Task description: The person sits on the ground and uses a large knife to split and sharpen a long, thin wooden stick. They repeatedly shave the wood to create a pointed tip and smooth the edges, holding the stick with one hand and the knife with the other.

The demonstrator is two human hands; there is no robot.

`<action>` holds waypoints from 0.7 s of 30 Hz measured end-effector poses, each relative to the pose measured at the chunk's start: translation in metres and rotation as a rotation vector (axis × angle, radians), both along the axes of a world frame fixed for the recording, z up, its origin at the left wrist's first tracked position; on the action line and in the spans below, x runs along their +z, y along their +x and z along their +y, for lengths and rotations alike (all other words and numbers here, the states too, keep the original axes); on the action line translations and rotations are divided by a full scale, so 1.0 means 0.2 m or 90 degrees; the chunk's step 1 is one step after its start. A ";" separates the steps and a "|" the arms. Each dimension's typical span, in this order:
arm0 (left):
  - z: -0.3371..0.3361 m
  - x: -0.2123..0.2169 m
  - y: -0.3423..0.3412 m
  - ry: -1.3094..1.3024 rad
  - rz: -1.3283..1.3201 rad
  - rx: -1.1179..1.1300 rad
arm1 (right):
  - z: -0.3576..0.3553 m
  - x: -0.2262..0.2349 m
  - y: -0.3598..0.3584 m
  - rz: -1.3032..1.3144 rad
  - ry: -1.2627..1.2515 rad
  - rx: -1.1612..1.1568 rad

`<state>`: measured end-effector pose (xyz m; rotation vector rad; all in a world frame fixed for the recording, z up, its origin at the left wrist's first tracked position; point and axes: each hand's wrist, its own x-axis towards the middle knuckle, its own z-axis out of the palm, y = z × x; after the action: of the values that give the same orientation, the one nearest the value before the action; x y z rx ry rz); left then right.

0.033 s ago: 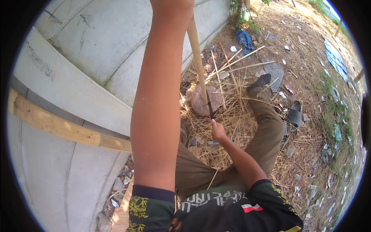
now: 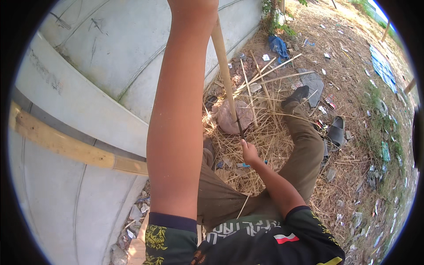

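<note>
My left forearm rises through the middle of the view. My left hand (image 2: 194, 4) is cut off by the top edge, its fingers out of sight, closed on a pale wooden or bamboo pole (image 2: 224, 62). That pole slants down to a round pinkish-brown stone or block (image 2: 230, 118) on the ground between my legs. My right hand (image 2: 250, 152) is wrapped round the handle of a dark, narrow knife (image 2: 240, 126). Its blade lies at the pole's lower end, over the block; whether it cuts in, I cannot tell.
Straw and split strips (image 2: 269, 73) lie around the block. Pale wall panels (image 2: 110, 53) and a bamboo rail (image 2: 66, 143) stand at left. My outstretched leg (image 2: 304, 132) is at right, near a dark sandal (image 2: 337, 131). Blue cloth (image 2: 278, 46), a blue sheet (image 2: 383, 68) and litter lie beyond.
My left forearm and the pole's upper part have shifted slightly left. The knife and my right hand have hardly moved.
</note>
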<state>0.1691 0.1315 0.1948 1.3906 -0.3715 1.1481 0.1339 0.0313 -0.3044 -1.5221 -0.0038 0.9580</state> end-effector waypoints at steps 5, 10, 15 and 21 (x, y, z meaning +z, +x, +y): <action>0.12 0.00 -0.03 0.018 -0.023 0.113 | 0.06 0.42 0.07 -0.073 0.075 0.031; 0.22 0.00 0.01 0.014 -0.038 0.125 | 0.15 0.73 0.08 -0.268 0.356 0.023; 0.11 0.03 0.06 -0.009 -0.029 0.086 | 0.00 -0.31 -0.04 -0.066 -0.243 0.004; 0.24 0.03 0.02 -0.068 -0.026 0.173 | -0.03 -0.20 0.12 0.582 0.235 -0.021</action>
<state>0.1735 0.1798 0.2013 1.3527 -0.1493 1.4001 0.1585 0.0245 -0.3452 -0.6539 0.4680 1.4589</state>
